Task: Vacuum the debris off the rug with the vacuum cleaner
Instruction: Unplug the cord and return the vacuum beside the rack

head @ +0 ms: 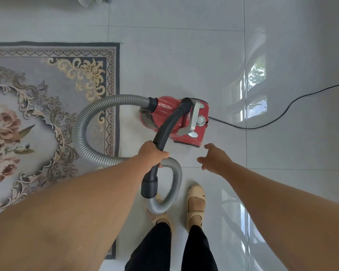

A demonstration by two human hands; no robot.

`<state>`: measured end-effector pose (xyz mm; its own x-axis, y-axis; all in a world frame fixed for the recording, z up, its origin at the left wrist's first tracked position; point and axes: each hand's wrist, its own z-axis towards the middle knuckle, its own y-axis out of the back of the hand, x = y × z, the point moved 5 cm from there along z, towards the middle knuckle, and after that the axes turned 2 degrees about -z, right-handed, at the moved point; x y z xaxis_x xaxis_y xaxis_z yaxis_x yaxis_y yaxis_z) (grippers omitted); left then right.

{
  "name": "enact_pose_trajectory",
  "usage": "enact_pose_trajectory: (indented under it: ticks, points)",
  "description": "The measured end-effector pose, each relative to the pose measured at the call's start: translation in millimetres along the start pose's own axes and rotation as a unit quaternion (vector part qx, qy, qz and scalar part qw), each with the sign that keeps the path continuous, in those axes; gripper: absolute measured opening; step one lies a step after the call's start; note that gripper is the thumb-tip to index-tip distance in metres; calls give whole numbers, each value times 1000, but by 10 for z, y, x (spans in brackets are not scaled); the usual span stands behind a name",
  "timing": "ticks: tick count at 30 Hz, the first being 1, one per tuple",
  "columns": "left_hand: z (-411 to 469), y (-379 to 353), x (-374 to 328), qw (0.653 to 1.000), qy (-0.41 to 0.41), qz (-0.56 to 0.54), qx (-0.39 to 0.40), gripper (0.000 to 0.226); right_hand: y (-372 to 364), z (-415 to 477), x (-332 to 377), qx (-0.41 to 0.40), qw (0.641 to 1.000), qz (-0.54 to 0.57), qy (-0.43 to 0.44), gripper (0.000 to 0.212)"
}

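Head view: left hand (152,153) clamped on stiff handle (164,132), likely best grip; right hand (213,158) hovered, fingers apart, near vacuum cleaner (164,110) off rug (47,114) edge; hose (79,133) likely floppy.

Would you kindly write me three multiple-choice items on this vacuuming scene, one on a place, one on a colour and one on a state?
1. Where does the vacuum cleaner's body stand?
A. on the tiled floor, to the right of the rug
B. in the middle of the rug
C. on a chair

2. What colour is that body?
A. blue
B. red
C. green

3. What state is the right hand in?
A. clenched in a fist
B. gripping a cloth
C. open, holding nothing

Answers:
1 A: it sits on bare tile just past the rug's dark border.
2 B: the shell is red with silver trim.
3 C: its fingers are spread and touch nothing, while the left hand grips the black tube.
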<state>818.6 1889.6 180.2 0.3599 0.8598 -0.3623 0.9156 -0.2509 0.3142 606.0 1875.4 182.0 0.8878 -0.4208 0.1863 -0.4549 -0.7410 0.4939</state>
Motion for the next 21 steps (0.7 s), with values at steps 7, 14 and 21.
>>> enact_pose_trajectory:
  ticks: [7, 14, 21]
  points:
    - [59, 292, -77, 996, -21, -36, -80, 42, 73, 0, -61, 0, 1000, -9, -1, 57]
    - [122, 406, 36, 986, 17, -72, -148, 56, 69, 142, 70, 10, 999, -31, 10, 53]
    - [249, 400, 66, 970, 91, -75, -214, 55, 130, 343, 427, 26, 993, -79, 78, 54]
